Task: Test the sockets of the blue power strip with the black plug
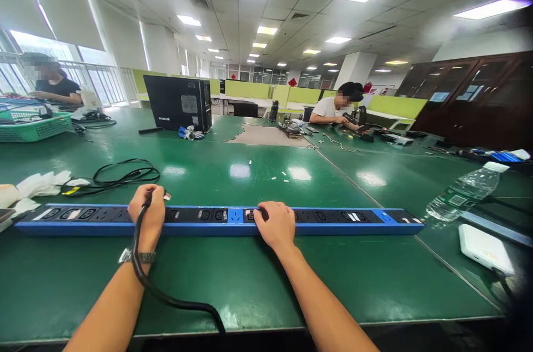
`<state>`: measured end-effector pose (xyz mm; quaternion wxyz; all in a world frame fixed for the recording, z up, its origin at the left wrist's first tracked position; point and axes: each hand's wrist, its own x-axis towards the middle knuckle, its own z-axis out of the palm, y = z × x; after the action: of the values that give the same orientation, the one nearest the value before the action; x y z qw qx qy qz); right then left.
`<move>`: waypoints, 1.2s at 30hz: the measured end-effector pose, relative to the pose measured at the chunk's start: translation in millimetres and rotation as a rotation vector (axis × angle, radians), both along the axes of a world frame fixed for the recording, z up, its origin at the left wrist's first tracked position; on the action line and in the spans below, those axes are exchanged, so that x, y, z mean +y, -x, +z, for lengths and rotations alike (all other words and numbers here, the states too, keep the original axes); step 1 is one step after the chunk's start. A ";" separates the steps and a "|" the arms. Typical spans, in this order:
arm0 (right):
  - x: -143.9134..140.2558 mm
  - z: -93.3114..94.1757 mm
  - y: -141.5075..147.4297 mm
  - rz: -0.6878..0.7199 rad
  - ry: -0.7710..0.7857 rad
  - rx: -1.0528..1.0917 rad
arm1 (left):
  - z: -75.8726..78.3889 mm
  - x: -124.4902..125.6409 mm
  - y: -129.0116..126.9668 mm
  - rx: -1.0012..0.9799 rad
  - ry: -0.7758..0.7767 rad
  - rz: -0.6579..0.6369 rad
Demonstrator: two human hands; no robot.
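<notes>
Grips black cable (183, 303) in left hand (146, 207), apparently for control; rests curled right hand (278, 224) on power strip (187, 229), perhaps steadying it on counter (200, 268); cannot tell right-hand grasp.

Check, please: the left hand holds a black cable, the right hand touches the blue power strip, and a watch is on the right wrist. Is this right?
No: the head view shows the watch on the left wrist. The left hand holds a black cable, and the right hand touches the blue power strip.
</notes>
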<state>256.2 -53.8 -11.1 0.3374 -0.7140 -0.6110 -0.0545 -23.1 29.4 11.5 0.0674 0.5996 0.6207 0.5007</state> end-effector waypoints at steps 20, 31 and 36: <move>-1.8 1.2 0.1 0.023 0.034 0.039 | -12.4 -16.1 -5.9 0.608 0.044 -0.426; -2.9 1.2 0.5 0.024 0.036 0.045 | -29.1 -10.9 7.0 0.640 -0.159 -0.398; -2.0 1.7 0.9 0.019 0.047 0.047 | -28.8 -15.8 1.3 0.681 -0.206 -0.317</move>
<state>255.4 -55.8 -9.4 0.3353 -0.7171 -0.6107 -0.0202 -24.5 13.6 -17.3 -0.1264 0.8237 0.4536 0.3158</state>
